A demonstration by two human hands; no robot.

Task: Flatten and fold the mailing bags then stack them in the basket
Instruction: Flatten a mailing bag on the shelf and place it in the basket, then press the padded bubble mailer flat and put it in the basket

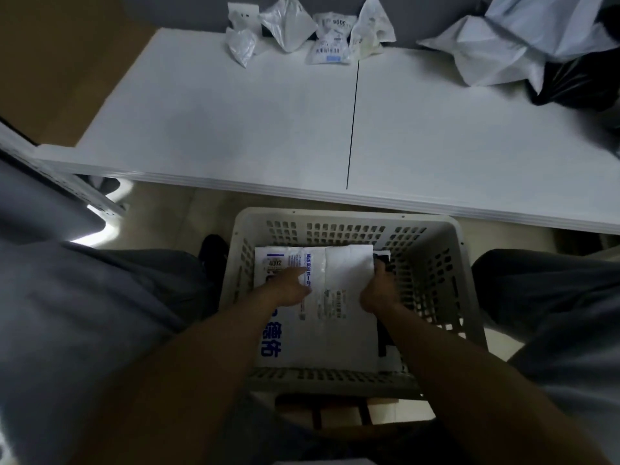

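A white perforated basket [436,263] stands on the floor between my knees, below the table's front edge. Inside lies a stack of flat folded white mailing bags; the top folded bag [342,297] carries a label, and a bag with blue print [271,340] lies under it. My left hand [290,286] presses flat on the stack's left part, fingers straight. My right hand [377,292] grips the right edge of the top folded bag, fingers curled over it. Several crumpled white mailing bags [292,25] lie along the table's far edge.
The white table [235,122] has a dark seam down its middle. A large crumpled white bag [503,45] and a black bag [577,85] lie at the far right. My grey-trousered legs flank the basket. A metal frame [67,182] stands at the left.
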